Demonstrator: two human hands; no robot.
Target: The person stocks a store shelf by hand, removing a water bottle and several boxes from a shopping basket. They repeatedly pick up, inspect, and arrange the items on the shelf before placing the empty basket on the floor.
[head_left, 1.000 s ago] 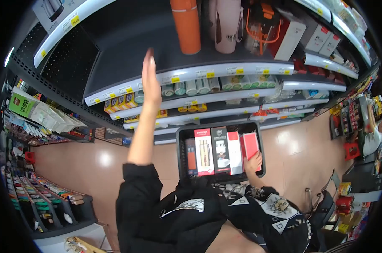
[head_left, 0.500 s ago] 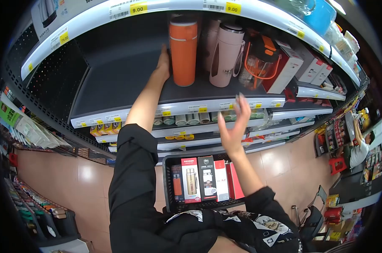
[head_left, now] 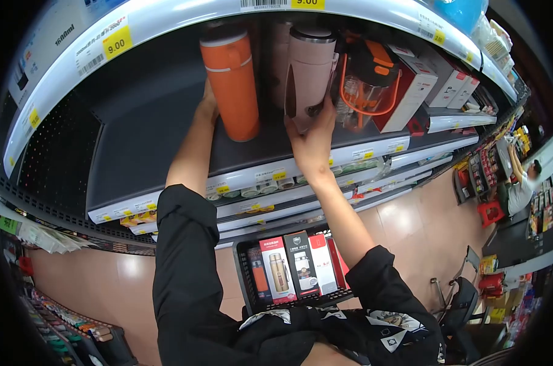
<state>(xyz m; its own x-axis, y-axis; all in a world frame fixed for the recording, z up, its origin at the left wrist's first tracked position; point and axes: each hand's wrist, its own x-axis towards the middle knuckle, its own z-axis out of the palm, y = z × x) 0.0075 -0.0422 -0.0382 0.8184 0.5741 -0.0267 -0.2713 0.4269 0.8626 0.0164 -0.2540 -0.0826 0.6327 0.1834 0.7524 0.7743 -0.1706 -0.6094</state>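
On the dark shelf an orange thermos bottle (head_left: 231, 85) stands toward the front, leaning leftward in the view. My left hand (head_left: 209, 102) is at its left side, with the fingers hidden behind it. Just to the right is a pale pink bottle (head_left: 310, 64) with a dark-rimmed lid and a strap. Around its lower part my right hand (head_left: 314, 137) is closed, thumb on the left and fingers on the right. A second pink bottle (head_left: 279, 61) shows partly behind. Beside it stands a clear jug (head_left: 368, 91) with a black lid and orange handle.
White and red boxes (head_left: 410, 91) stand right of the jug. Below the shelf is a black basket (head_left: 246, 280) holding several boxed bottles (head_left: 279, 268). A price rail (head_left: 167, 30) curves above the shelf opening. A person (head_left: 523, 183) stands far right, near an office chair (head_left: 462, 305).
My right hand has reached up to the pink bottle and closed on its lower part. My left hand has gone further behind the orange thermos bottle. The view has shifted closer to the shelf.
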